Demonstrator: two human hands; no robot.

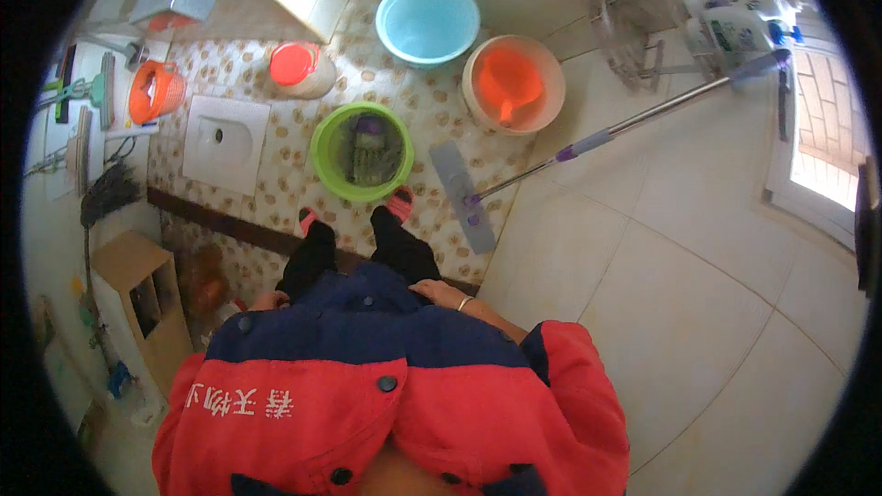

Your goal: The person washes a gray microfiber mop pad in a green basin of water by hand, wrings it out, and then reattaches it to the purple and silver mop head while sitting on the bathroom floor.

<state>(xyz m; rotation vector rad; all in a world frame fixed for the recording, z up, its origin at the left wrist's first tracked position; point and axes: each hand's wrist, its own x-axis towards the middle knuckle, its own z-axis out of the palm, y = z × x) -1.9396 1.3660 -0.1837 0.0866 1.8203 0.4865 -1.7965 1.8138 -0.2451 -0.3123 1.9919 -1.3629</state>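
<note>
My right hand (439,293), with a bracelet at its wrist, rests against my black trousers (406,248) at the thigh. Partly hidden by my red and navy jacket (468,399), my left hand (269,300) is by the other thigh. I cannot make out anything held in either. Just beyond my feet stands a green plastic basin (319,172) with dark water and a purple-topped scrubbing item (370,148) inside. To its right, a flat mop (462,196) has its grey head on the floor and its long handle leaning toward the window.
Behind are a light-blue basin (427,21), a white bucket (557,86) with an orange dipper (508,83), and a red-lidded bucket (295,65). A squat toilet (224,141) and orange basket (157,91) lie left. A dark raised sill (220,217) crosses the floor near my feet.
</note>
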